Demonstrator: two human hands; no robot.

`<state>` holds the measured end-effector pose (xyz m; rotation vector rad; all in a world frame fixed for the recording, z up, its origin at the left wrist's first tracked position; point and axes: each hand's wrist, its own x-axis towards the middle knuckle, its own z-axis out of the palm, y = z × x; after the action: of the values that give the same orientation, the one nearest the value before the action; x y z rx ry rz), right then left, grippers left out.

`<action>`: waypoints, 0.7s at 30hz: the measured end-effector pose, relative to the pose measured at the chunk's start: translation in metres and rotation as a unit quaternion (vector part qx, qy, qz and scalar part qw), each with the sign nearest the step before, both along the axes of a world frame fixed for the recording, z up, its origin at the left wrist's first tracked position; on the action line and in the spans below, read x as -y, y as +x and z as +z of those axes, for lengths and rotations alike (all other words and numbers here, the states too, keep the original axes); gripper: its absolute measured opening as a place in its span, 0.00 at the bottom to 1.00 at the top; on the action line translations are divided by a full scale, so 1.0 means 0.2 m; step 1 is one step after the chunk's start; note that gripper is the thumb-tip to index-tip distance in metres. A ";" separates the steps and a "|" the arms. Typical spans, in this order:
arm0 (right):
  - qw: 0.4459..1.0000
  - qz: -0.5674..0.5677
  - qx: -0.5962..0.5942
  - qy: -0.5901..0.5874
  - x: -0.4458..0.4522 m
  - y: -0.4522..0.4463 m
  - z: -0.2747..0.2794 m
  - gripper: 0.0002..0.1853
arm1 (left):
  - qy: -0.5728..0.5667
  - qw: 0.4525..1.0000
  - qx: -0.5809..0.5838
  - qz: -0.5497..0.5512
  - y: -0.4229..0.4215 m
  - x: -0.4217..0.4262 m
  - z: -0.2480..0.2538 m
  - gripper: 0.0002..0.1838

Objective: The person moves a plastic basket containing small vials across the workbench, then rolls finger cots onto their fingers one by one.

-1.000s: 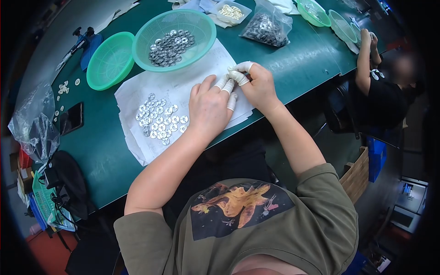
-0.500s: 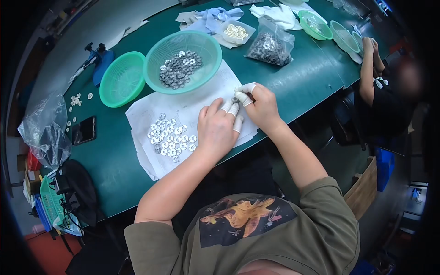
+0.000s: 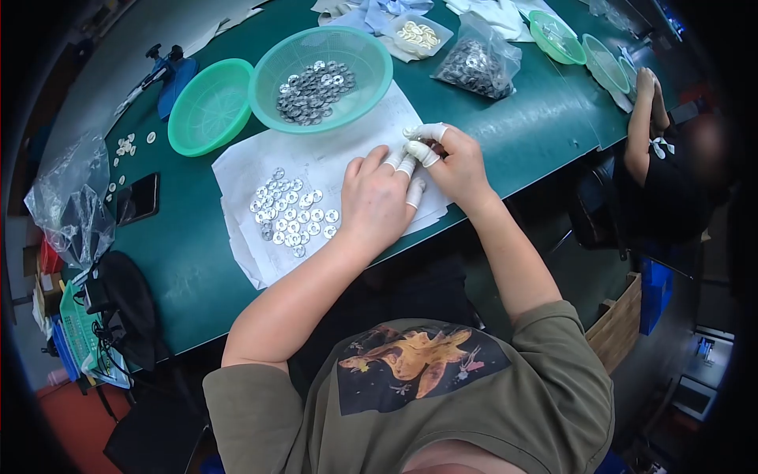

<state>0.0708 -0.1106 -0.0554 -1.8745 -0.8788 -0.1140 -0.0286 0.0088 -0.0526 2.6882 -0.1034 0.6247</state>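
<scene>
The right hand (image 3: pixel 454 167) and left hand (image 3: pixel 377 196) are close together over the paper (image 3: pixel 241 170) on the desk (image 3: pixel 189 296); whether either grip grasps anything I cannot tell. More than 20 silver discs (image 3: pixel 313 228) lie mostly flat left of the left hand, round, holes facing up. 1 mesh basin (image 3: pixel 373 88) holds uncountable darker discs (image 3: pixel 314 101); 1 green basket (image 3: pixel 207 118) sits beside it.

On my feed: olive-green short-sleeved T-shirt (image 3: pixel 482 415), dark rectangular print (image 3: pixel 422 359), orange figure. White finger covers (image 3: pixel 424 153) on left hand (image 3: pixel 377 197), right hand (image 3: pixel 458 167).
</scene>
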 end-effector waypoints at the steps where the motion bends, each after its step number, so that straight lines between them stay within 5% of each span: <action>1: 1.000 0.004 0.000 -0.002 0.00 0.00 0.00 0.07 | -0.002 1.000 0.006 0.000 0.00 0.00 0.00 0.17; 21: 1.000 0.005 0.027 -0.004 0.00 0.01 -0.04 0.05 | -0.003 0.999 0.042 -0.011 0.01 0.00 -0.03 0.18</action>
<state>0.0735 -0.1096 -0.0630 -1.8824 -0.9266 -0.1564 -0.0268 0.0095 -0.0578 2.6519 -0.1525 0.7295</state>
